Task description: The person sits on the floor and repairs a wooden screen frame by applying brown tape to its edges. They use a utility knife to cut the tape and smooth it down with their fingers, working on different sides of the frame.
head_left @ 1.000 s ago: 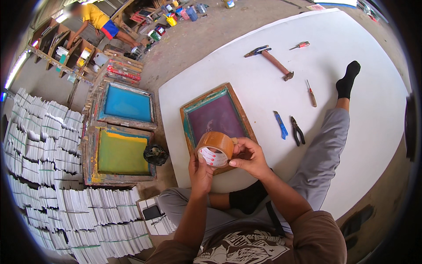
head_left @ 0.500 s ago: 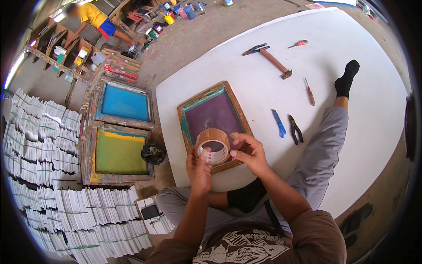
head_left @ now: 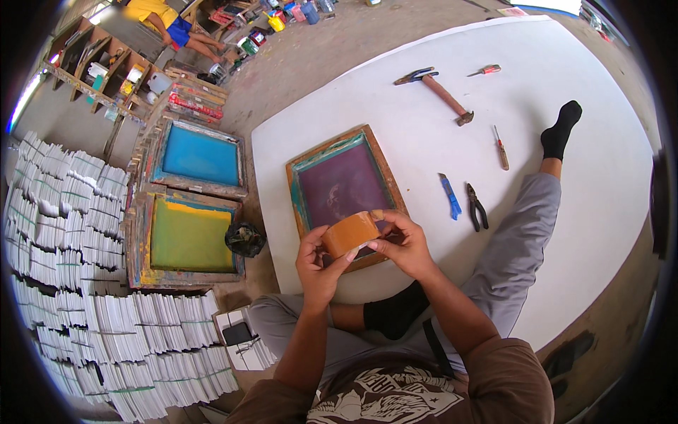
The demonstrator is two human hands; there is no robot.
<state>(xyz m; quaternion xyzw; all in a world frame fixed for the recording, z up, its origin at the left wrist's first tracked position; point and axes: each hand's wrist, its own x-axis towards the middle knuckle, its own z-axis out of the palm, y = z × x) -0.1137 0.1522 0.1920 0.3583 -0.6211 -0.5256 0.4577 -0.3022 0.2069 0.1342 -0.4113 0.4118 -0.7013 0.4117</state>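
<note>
A roll of brown packing tape (head_left: pixel 352 234) is held up in front of me, its outer band turned upward. My left hand (head_left: pixel 318 272) grips its left side, thumb underneath. At its right end my right hand (head_left: pixel 408 247) pinches a small brown piece at the roll's edge, apparently the tape's end. Below the roll lies a wooden screen-printing frame (head_left: pixel 388 169) with purple mesh, its near part covered by the roll and hands.
On the white board (head_left: pixel 318 102) lie a hammer (head_left: pixel 445 96), blue-handled pliers (head_left: pixel 417 75), two screwdrivers (head_left: pixel 501 150), a blue cutter knife (head_left: pixel 450 196) and black pliers (head_left: pixel 477 208). Left are more screens (head_left: pixel 244 162) and bundled paper stacks (head_left: pixel 113 318). Another person (head_left: pixel 166 21) stands far left.
The tape roll has tipped so its outer band shows instead of its open core. My left hand has shifted its grip. The other person has straightened up from the shelf.
</note>
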